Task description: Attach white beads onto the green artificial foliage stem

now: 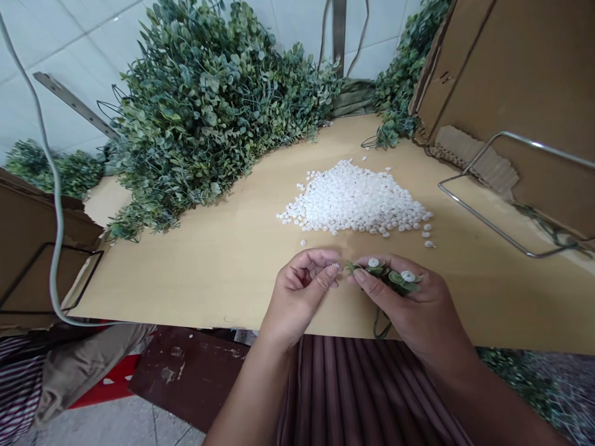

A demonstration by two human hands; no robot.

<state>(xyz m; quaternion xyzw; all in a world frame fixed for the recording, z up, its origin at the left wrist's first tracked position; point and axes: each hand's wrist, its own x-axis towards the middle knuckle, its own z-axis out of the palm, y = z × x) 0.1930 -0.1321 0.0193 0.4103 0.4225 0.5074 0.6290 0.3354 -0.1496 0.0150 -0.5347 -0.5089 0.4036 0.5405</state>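
Between thumb and fingertips, my left hand pinches a small white bead-like flower piece, mostly covered by the fingers. My right hand is closed around an artificial green sprig, whose leafy tip points left toward the left fingertips. Two white round pieces sit among the sprig's leaves, and its thin stem loops down below the palm. Both hands are close together over the front of the table, a small gap between their fingertips. Just beyond them lies a heap of white round pieces.
A large pile of artificial greenery covers the table at the back left. Cardboard stands at the right, beside a bent metal wire frame. A pale cable hangs at the left. Another person's leg shows at the lower left.
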